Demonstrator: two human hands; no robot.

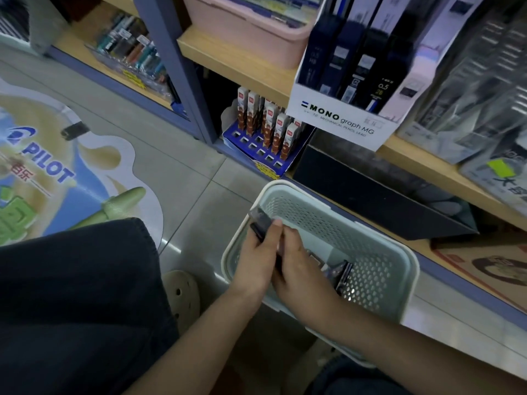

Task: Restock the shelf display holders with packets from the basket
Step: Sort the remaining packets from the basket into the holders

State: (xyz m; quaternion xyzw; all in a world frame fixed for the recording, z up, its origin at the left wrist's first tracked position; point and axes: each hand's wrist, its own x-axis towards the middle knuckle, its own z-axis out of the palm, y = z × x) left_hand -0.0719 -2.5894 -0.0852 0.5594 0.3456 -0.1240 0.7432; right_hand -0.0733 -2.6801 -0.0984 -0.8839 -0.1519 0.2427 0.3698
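A pale green perforated basket [370, 240] sits on the floor below the shelves. My left hand [256, 260] grips a small stack of dark packets [261, 222] above the basket's left side. My right hand [302, 275] is curled against the same stack from the right, fingers down inside the basket. More dark packets [340, 273] lie on the basket floor beside my right hand. The white MONO display holder [342, 121] stands on the shelf above, holding tall dark packets [356, 52].
A blue holder [256, 146] with brown-and-white boxes stands on the lowest shelf. A black tray [385, 201] lies to its right. A pink bin [245, 27] sits on the upper shelf. My dark-clothed knee [77, 309] fills the lower left, over a floor sticker.
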